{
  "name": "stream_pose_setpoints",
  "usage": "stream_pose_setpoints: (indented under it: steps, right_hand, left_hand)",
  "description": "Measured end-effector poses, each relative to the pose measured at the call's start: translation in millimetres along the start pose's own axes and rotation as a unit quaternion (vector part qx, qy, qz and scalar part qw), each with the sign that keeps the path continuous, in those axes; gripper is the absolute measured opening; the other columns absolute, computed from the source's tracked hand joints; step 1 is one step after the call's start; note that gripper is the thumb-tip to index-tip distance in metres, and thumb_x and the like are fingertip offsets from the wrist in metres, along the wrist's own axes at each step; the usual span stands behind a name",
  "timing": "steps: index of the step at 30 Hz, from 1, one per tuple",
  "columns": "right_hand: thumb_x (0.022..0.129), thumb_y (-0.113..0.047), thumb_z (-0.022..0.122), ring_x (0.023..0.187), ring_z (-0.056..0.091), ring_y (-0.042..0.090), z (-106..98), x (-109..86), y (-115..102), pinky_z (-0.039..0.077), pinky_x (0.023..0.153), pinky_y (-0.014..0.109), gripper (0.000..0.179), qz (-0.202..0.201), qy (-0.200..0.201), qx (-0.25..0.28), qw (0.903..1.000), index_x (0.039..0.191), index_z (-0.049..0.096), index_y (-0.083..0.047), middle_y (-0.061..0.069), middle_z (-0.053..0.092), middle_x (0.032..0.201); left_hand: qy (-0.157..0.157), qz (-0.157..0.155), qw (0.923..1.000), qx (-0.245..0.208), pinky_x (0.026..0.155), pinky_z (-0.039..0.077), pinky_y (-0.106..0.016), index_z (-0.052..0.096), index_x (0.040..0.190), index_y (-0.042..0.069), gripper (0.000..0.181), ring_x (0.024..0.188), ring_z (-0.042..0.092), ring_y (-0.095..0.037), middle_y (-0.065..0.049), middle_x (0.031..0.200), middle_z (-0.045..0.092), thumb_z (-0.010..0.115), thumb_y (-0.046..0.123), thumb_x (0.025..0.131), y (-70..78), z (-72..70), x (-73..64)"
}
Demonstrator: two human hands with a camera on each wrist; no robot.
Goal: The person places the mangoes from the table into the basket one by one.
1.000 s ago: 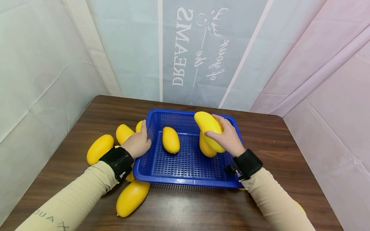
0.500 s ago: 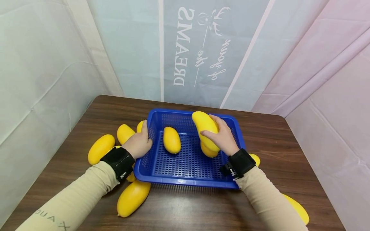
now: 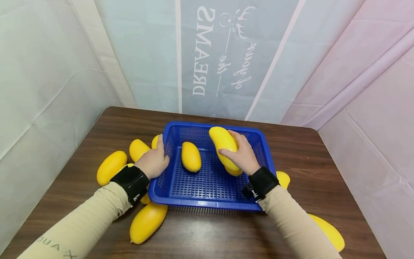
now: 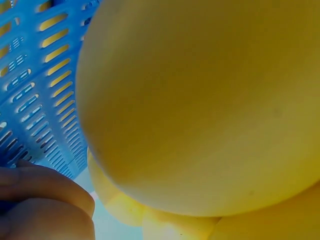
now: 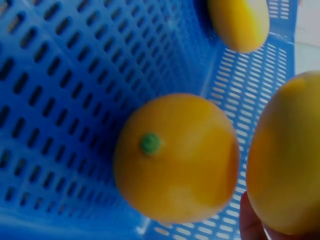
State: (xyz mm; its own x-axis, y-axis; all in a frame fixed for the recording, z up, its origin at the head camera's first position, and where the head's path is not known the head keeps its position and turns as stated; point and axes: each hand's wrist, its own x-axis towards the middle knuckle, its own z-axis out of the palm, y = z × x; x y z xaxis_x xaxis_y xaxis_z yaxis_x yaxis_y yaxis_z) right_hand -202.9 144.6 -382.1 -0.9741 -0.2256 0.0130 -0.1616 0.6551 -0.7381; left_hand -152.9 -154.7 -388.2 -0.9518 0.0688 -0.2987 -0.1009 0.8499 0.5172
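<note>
My right hand (image 3: 242, 154) holds a yellow mango (image 3: 222, 144) over the blue perforated basket (image 3: 202, 203), thumb on one side and fingers on the other. Beneath it, partly covered, lies a second mango (image 3: 233, 172); the right wrist view shows that mango's green stem end (image 5: 150, 143) beside the held one (image 5: 290, 155). Another mango (image 3: 191, 157) rests on the basket floor towards the left. At the basket's left side, my left hand (image 3: 152, 160) grips the rim. Close to that hand, a large mango (image 4: 200, 110) fills much of the left wrist view, outside the basket wall (image 4: 45, 95).
Left of the basket, several mangoes lie on the brown wooden table (image 3: 210, 237), among them one at the outer left (image 3: 111, 168) and one near the front (image 3: 148, 222). To the right are two more, one by the basket (image 3: 283, 178) and one further forward (image 3: 328, 233).
My right hand has shifted left across the basket with the mango, covering more of the one below. Two mangoes right of the basket show more now. The left hand stays on the rim.
</note>
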Motion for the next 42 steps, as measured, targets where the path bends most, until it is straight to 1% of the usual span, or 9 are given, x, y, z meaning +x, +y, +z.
stream_pose_setpoints:
  steps: [6, 14, 22, 27, 31, 36, 42]
  right_hand:
    - [0.085, -0.042, 0.072, 0.115, 0.05, 0.03, 2, 0.6, 3, 0.048, 0.094, 0.049, 0.079, -0.002, 0.002, -0.004, 1.0, 0.153, 0.037, -0.021, 0.011, 0.045, 0.142]
    - [0.085, -0.049, 0.071, 0.115, 0.05, 0.029, 3, 2.2, 5, 0.048, 0.094, 0.049, 0.08, -0.001, -0.009, -0.01, 0.9999, 0.153, 0.036, -0.023, 0.01, 0.046, 0.14]
    - [0.085, -0.046, 0.072, 0.117, 0.05, 0.029, 3, 2.2, 5, 0.048, 0.095, 0.049, 0.08, -0.018, -0.002, -0.006, 0.9998, 0.153, 0.037, -0.023, 0.009, 0.044, 0.146]
    - [0.085, -0.045, 0.073, 0.12, 0.05, 0.029, 4, 2.2, 5, 0.048, 0.095, 0.049, 0.079, -0.023, -0.011, -0.001, 0.9997, 0.152, 0.038, -0.024, 0.009, 0.043, 0.149]
    - [0.085, -0.044, 0.073, 0.119, 0.051, 0.029, 6, 1.6, 6, 0.048, 0.094, 0.049, 0.078, -0.04, -0.016, -0.015, 0.999, 0.152, 0.039, -0.023, 0.009, 0.044, 0.15]
    - [0.085, -0.046, 0.073, 0.114, 0.054, 0.027, 11, 1.0, 5, 0.05, 0.091, 0.046, 0.077, -0.062, -0.023, -0.045, 0.9968, 0.151, 0.04, -0.022, 0.007, 0.047, 0.146]
    - [0.085, -0.046, 0.073, 0.112, 0.055, 0.027, 14, 0.8, 5, 0.051, 0.091, 0.046, 0.075, -0.064, -0.026, -0.05, 0.9964, 0.149, 0.043, -0.021, 0.006, 0.05, 0.144]
  left_hand:
    - [-0.001, 0.0, 1.0, -0.001, 0.045, 0.051, -0.029, -0.02, 0.155, 0.004, 0.084, 0.044, 0.059, -0.019, -0.008, 0.062, 0.059, 0.041, 0.025, 0.102, 0.8, -0.3, 0.7]
    - [0.002, 0.004, 1.0, -0.003, 0.045, 0.051, -0.03, -0.023, 0.155, 0.006, 0.084, 0.043, 0.06, -0.019, -0.008, 0.063, 0.06, 0.04, 0.027, 0.102, -2.0, 1.5, 4.9]
    - [-0.003, 0.003, 0.9999, -0.012, 0.046, 0.053, -0.03, -0.024, 0.154, 0.007, 0.085, 0.044, 0.061, -0.018, -0.009, 0.065, 0.062, 0.04, 0.027, 0.102, -3.3, 0.8, 6.4]
    - [-0.007, 0.001, 0.9999, -0.015, 0.046, 0.053, -0.03, -0.024, 0.154, 0.007, 0.085, 0.045, 0.062, -0.018, -0.009, 0.065, 0.062, 0.04, 0.027, 0.102, -1.8, -0.7, 4.9]
    - [-0.009, -0.002, 0.9998, -0.017, 0.047, 0.053, -0.03, -0.025, 0.154, 0.007, 0.086, 0.045, 0.062, -0.019, -0.009, 0.065, 0.062, 0.04, 0.027, 0.102, -1.7, -0.3, 4.2]
    - [-0.009, -0.004, 0.9999, -0.009, 0.046, 0.052, -0.031, -0.026, 0.154, 0.007, 0.086, 0.045, 0.061, -0.019, -0.009, 0.064, 0.061, 0.04, 0.027, 0.102, -2.5, 0.2, 3.7]
    - [-0.009, 0.0, 0.9999, -0.008, 0.046, 0.052, -0.031, -0.024, 0.154, 0.006, 0.085, 0.045, 0.061, -0.019, -0.009, 0.065, 0.061, 0.04, 0.027, 0.102, -2.8, 0.4, 3.0]
